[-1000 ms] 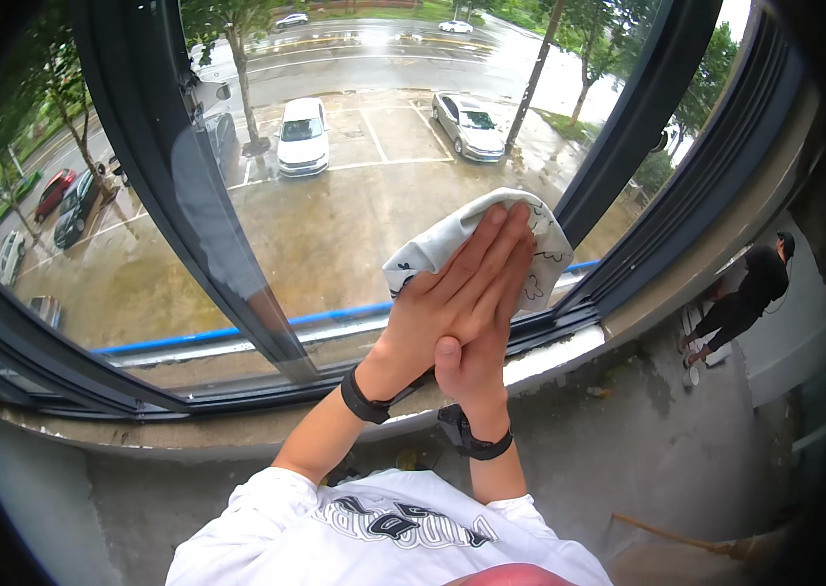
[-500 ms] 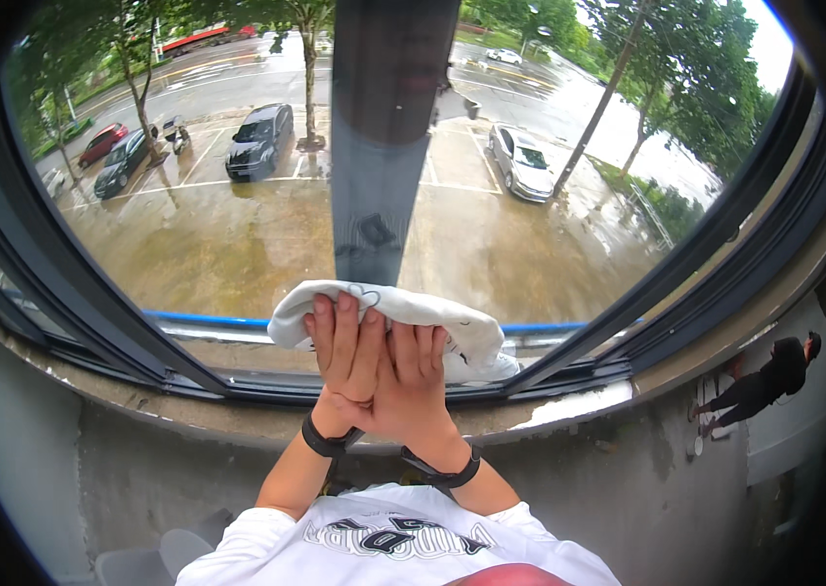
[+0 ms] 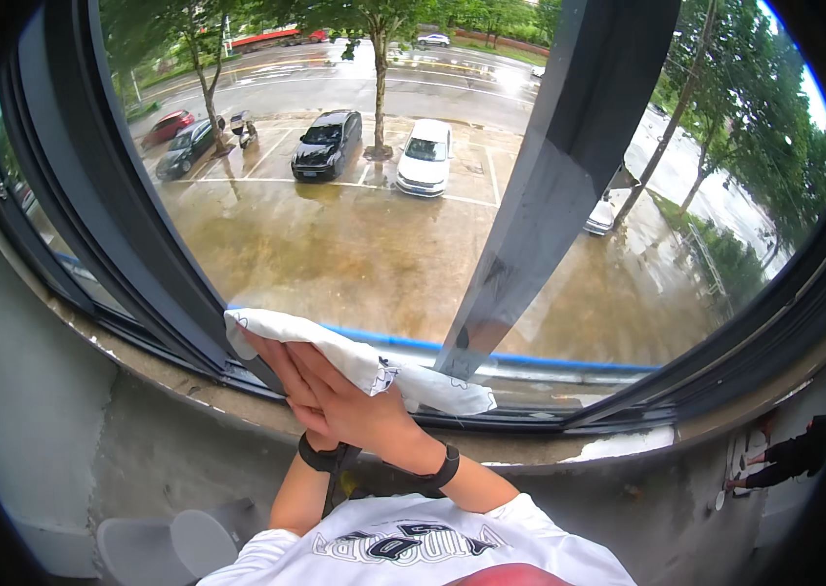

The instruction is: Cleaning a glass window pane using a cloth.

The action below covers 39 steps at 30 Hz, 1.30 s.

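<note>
A white cloth (image 3: 354, 356) with thin black line drawings is spread along the lower part of the window pane, beside the dark frame on the left. My right hand (image 3: 369, 410) presses on it, fingers together and pointing up to the left. Crossed beneath it, my left hand (image 3: 323, 436) is largely covered, and its fingers overlap with the right hand's against the cloth. Both hands bear on the same cloth, which hides the glass behind it. Each wrist wears a black band.
A dark window frame post (image 3: 154, 195) rises at the left. The worn sill (image 3: 618, 447) has white patches. Grey stools (image 3: 144, 547) stand at lower left. A person in dark clothes (image 3: 789, 454) is at far right. Outside lies a wet parking area with cars.
Both hands and the cloth have moved left and slightly down along the glass. The fingers now point more to the left. The view has turned left, and another white car outside shows.
</note>
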Each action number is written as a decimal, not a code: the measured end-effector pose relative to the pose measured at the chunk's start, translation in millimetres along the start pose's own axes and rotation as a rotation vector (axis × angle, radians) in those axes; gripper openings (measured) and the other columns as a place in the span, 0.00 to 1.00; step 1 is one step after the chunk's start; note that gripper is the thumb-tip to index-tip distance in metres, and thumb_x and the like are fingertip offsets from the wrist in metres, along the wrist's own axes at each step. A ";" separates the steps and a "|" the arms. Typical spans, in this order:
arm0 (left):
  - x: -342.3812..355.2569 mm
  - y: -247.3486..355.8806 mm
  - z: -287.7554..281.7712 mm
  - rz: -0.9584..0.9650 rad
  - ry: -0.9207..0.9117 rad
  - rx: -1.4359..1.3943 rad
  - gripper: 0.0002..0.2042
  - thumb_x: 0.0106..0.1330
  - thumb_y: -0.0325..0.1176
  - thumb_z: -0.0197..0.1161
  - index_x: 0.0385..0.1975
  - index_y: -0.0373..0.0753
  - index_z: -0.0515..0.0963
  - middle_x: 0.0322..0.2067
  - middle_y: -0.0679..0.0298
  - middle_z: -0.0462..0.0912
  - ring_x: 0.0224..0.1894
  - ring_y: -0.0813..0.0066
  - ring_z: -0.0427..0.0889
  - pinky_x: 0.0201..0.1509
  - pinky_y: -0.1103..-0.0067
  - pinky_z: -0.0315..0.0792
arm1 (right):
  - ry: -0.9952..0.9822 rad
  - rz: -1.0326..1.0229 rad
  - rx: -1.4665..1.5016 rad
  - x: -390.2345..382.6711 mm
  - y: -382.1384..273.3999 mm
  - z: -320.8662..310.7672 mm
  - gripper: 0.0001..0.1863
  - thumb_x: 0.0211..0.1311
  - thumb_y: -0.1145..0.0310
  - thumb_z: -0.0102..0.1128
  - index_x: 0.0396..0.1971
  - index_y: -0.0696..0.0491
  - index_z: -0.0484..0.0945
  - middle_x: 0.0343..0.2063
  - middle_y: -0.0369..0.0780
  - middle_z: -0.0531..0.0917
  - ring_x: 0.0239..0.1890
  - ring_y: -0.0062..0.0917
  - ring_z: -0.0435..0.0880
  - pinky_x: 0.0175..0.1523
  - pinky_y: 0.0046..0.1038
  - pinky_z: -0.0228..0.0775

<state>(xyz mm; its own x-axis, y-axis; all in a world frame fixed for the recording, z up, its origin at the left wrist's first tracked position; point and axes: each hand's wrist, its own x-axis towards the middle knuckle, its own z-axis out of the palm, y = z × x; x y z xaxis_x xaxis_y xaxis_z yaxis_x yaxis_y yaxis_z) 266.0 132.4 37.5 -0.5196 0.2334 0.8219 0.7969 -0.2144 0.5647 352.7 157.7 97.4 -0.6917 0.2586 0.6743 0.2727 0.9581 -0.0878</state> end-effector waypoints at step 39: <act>-13.7 25.1 36.4 0.411 0.145 0.664 0.28 0.70 0.43 0.52 0.67 0.36 0.60 0.69 0.45 0.54 0.71 0.38 0.48 0.72 0.51 0.41 | 0.133 0.034 -0.041 -43.2 29.5 -7.2 0.27 0.57 0.50 0.58 0.54 0.48 0.77 0.59 0.32 0.73 0.60 0.25 0.71 0.56 0.28 0.72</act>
<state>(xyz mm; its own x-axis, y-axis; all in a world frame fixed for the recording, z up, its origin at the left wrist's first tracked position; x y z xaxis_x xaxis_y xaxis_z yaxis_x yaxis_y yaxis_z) 304.3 158.3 37.7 -0.1422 0.1228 0.9822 0.9272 0.3640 0.0888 395.5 173.9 71.0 -0.5879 0.2695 0.7627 0.3234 0.9426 -0.0838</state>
